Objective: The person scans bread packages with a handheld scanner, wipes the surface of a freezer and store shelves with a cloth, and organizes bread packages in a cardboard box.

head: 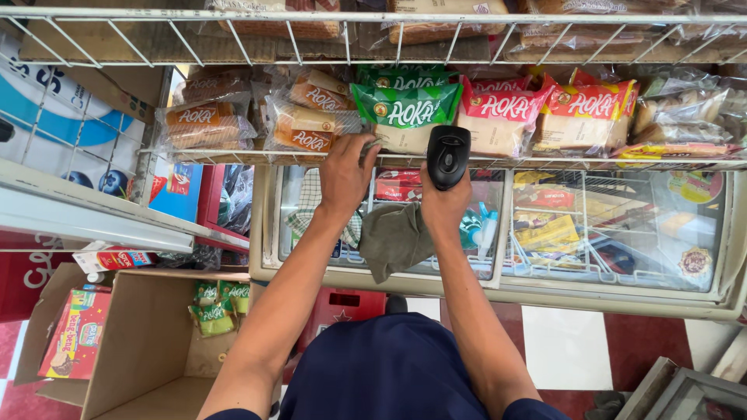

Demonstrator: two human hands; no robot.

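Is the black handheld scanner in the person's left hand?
No, the black handheld scanner sits in the right hand; the left hand touches a green bread packet.
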